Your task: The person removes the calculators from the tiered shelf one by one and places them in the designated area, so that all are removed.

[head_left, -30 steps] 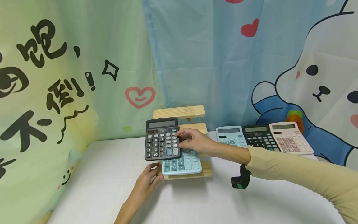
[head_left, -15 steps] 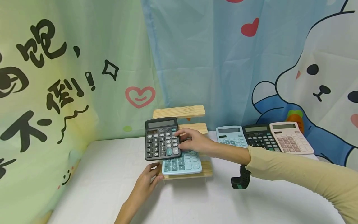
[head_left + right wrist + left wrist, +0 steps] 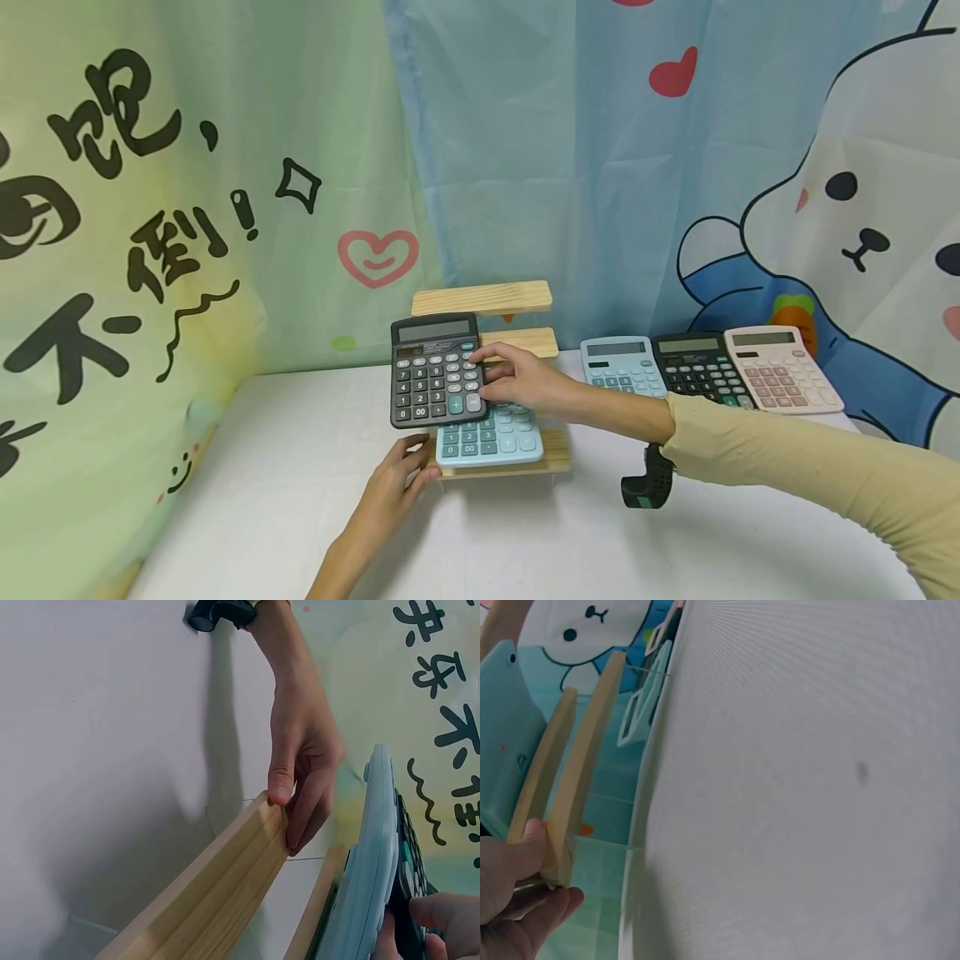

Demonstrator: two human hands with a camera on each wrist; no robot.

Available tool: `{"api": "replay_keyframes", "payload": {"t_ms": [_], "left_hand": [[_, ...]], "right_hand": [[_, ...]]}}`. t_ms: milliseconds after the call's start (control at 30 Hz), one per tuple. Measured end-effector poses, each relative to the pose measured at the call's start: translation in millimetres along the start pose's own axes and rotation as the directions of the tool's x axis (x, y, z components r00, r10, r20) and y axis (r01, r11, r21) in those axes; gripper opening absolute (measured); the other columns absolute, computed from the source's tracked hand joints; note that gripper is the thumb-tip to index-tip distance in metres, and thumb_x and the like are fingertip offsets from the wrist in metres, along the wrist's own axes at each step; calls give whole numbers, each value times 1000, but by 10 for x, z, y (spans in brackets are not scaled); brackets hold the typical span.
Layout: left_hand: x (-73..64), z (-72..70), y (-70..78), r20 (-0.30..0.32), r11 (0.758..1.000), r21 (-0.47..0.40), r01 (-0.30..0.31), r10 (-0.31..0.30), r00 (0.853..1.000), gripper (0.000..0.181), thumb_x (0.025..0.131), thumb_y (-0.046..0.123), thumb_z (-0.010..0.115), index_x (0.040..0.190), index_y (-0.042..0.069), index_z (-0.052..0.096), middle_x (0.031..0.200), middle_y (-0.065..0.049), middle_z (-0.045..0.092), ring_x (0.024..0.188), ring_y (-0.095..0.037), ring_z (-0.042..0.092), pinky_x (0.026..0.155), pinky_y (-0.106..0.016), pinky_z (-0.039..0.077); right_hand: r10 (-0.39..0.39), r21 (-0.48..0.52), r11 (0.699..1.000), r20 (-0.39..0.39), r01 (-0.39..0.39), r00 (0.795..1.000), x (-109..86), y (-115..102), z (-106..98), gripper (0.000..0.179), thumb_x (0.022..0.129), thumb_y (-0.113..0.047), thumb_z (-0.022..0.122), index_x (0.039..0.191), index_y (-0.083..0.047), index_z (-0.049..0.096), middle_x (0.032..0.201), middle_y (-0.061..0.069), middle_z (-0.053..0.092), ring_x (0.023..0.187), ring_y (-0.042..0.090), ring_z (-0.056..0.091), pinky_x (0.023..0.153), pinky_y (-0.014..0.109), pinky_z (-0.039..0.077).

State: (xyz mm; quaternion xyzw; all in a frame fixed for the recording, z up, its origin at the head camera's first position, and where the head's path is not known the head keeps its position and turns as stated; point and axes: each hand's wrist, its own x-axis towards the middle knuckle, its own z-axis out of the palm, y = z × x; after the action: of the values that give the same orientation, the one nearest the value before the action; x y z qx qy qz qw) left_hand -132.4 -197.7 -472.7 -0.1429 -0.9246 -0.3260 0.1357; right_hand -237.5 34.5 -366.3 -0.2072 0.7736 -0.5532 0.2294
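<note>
A dark grey calculator point(image 3: 431, 367) leans over the left part of a light blue calculator point(image 3: 487, 442) in the head view. My right hand point(image 3: 521, 379) grips the dark one by its right edge, thumb on one face in the right wrist view. The light blue calculator rests on a wooden slatted stand point(image 3: 557, 454) and is partly hidden behind the dark one. At the stand's lower left corner, my left hand point(image 3: 393, 483) pinches the end of the front wooden slat point(image 3: 592, 757) between thumb and fingers.
Right of the stand, a light blue calculator point(image 3: 618, 358), a black calculator point(image 3: 697, 367) and a pink calculator point(image 3: 780, 367) lean side by side against the printed curtain point(image 3: 510, 167). They stand at the back of the white table point(image 3: 285, 500). The stand's upper slat point(image 3: 480, 297) rises behind.
</note>
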Motion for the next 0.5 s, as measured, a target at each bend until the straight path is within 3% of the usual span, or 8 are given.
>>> {"api": "replay_keyframes", "payload": {"t_ms": [133, 500], "left_hand": [[1, -8, 6, 11, 1000, -11, 19, -19, 1000, 40, 86, 19, 69, 119, -4, 66, 127, -16, 60, 118, -32, 61, 98, -46, 51], [12, 6, -12, -1, 1000, 8, -11, 11, 1000, 41, 87, 20, 68, 119, -6, 65, 127, -16, 61, 116, -32, 62, 96, -47, 52]], "right_hand": [[-4, 7, 1000, -3, 4, 1000, 3, 0, 8, 49, 90, -4, 63, 136, -11, 49, 116, 18, 67, 100, 18, 67, 86, 28, 55], [1, 106, 994, -33, 2, 999, 9, -20, 45, 52, 89, -1, 61, 138, -11, 48, 122, 22, 61, 99, 20, 68, 84, 33, 60]]}}
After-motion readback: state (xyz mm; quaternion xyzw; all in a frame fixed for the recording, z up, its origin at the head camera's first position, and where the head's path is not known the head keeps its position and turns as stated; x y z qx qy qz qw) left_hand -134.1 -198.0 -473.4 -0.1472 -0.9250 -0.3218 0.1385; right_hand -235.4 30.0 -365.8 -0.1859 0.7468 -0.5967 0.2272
